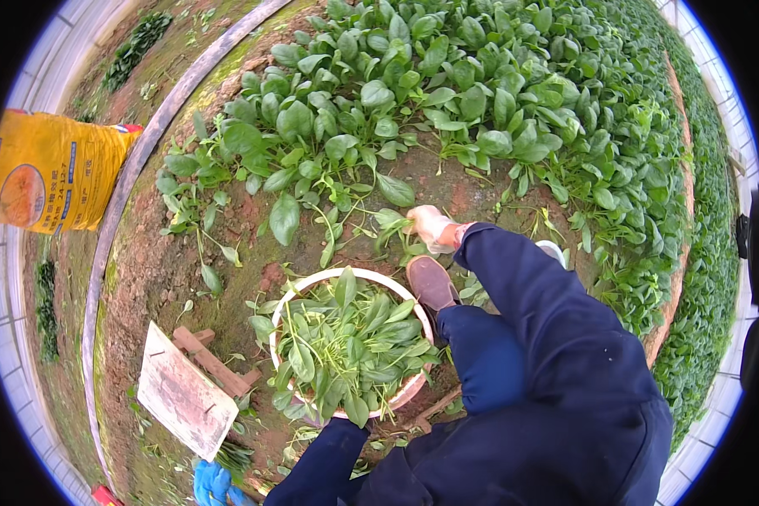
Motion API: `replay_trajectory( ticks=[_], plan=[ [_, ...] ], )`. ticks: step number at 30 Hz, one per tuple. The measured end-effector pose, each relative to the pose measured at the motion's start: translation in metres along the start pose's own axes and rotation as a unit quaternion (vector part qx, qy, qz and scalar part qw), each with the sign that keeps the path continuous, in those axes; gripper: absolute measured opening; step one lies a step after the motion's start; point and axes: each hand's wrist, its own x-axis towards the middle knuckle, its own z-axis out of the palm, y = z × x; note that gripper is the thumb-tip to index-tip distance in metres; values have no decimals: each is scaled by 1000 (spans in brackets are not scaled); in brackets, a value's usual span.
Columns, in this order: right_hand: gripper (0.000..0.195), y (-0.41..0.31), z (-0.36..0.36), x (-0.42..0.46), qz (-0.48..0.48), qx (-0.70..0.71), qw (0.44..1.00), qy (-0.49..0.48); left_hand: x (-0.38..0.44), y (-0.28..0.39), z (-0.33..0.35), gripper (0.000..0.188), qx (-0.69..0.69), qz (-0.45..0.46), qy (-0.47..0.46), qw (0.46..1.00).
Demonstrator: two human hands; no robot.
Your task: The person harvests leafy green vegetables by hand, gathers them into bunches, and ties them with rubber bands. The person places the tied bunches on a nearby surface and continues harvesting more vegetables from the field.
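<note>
My right hand (429, 228), in a thin whitish glove, reaches forward to bare soil at the edge of a leafy bed. Its fingers close on a small bunch of spinach-like greens (389, 222). Just behind the hand is the toe of my brown shoe (430, 281). Between my legs stands a round tub with a pale rim (308, 280), heaped with loose picked leaves (354, 341). Rooted leafy plants (379, 95) grow densely in front of the hand. My left hand is out of view.
At left, a wooden stool (186, 392) lies tipped over. A long grey hose (145, 145) curves past a yellow printed sack (57, 171). Near the bottom edge is a blue glove (212, 482); whether someone wears it is unclear. A white rim (553, 252) shows behind my sleeve.
</note>
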Motion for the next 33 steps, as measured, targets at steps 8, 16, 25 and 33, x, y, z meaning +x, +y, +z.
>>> replay_trajectory(
  ticks=[8,16,25,33],
  plan=[
    [31,-205,40,-111,-288,326,829,-351,-13,8,-9,20,23,0,3,1000],
    [45,-231,31,-123,-260,-64,932,-244,-8,-1,-8,19,36,44,-30,998],
    [17,-143,-15,-32,-216,-443,869,37,-28,-52,50,31,-49,-54,-196,978],
    [23,-110,15,-1,-226,-448,865,-6,-42,-32,264,93,127,54,-333,933]
  ],
)
